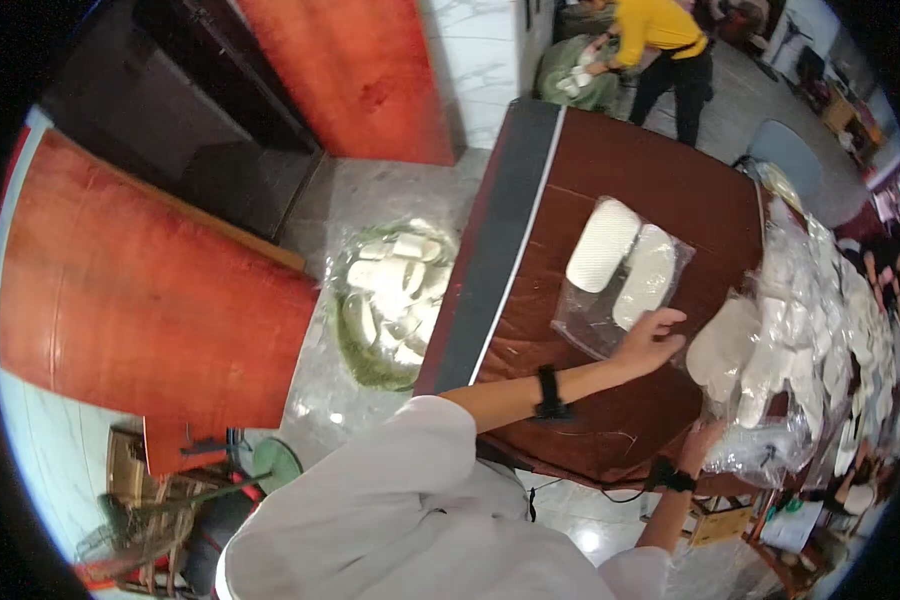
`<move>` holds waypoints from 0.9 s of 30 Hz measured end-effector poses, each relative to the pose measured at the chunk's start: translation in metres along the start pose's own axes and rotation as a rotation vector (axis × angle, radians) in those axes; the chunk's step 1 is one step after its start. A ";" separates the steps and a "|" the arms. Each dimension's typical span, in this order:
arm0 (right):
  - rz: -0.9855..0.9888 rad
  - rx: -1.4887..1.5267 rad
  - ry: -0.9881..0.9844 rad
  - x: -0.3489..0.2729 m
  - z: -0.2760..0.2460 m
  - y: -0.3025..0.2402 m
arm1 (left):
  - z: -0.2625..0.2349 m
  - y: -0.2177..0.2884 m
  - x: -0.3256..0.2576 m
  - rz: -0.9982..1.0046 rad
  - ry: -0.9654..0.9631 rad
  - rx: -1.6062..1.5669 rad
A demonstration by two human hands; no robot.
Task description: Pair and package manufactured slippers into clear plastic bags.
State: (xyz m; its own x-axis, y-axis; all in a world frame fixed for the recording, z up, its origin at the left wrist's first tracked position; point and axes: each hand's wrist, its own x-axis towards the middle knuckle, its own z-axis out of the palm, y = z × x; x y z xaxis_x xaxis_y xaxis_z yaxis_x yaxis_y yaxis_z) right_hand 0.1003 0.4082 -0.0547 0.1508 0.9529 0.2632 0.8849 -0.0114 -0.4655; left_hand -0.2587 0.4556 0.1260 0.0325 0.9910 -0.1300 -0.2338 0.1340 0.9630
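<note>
On the brown-covered table [660, 165] a clear plastic bag [582, 318] lies under a pair of white slippers. The left white slipper [604, 245] shows a textured sole; the other white slipper [646, 272] lies beside it to the right. My left hand [652, 345] is open just below the right slipper, fingers stretched and slightly curved, with nothing seen in it. At the table's right side, my right hand [704, 446] is beside a heap of clear plastic bags [770, 445]. Its fingers are blurred and partly hidden there. A pale slipper [722, 350] lies between my hands and the heap.
More bagged white slippers [805, 300] pile up along the right. On the floor left of the table stands a green sack [355, 365] with several white slippers [395, 280]. A person in yellow [660, 30] bends over another green sack [590, 90]. Reddish wooden panels [150, 290] stand left.
</note>
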 end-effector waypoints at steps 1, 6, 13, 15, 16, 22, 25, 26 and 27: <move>0.132 -0.156 -0.021 -0.010 0.016 0.002 | -0.028 -0.013 -0.005 0.104 0.090 0.064; 0.705 1.140 -0.033 -0.036 0.071 -0.258 | -0.246 -0.058 -0.090 0.192 0.775 0.209; 0.262 1.111 -0.788 -0.112 0.175 -0.482 | -0.445 -0.115 -0.197 -0.445 1.125 -0.124; 0.227 1.003 -0.933 -0.138 0.223 -0.526 | -0.469 -0.126 -0.207 -0.693 1.170 -0.075; 0.234 0.945 -1.011 -0.152 0.249 -0.546 | -0.488 -0.141 -0.218 -0.702 1.180 -0.081; 0.071 0.419 -1.040 -0.158 0.379 -0.610 | -0.573 -0.225 -0.248 -0.921 1.285 0.021; 0.101 0.100 -1.094 -0.146 0.411 -0.628 | -0.596 -0.250 -0.286 -0.610 1.304 0.641; 0.149 0.159 -1.050 -0.139 0.415 -0.620 | -0.590 -0.248 -0.281 -0.632 1.287 0.625; 0.204 0.207 -0.985 -0.133 0.415 -0.606 | -0.575 -0.234 -0.260 -0.735 1.388 0.786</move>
State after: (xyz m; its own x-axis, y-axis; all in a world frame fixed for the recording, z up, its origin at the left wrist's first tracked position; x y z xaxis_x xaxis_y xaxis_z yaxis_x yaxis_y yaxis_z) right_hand -0.6388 0.4146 -0.1586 -0.2209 0.7655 -0.6043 0.7757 -0.2377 -0.5847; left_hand -0.7716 0.1673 -0.2014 -0.9705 0.0544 -0.2350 -0.0558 0.8972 0.4380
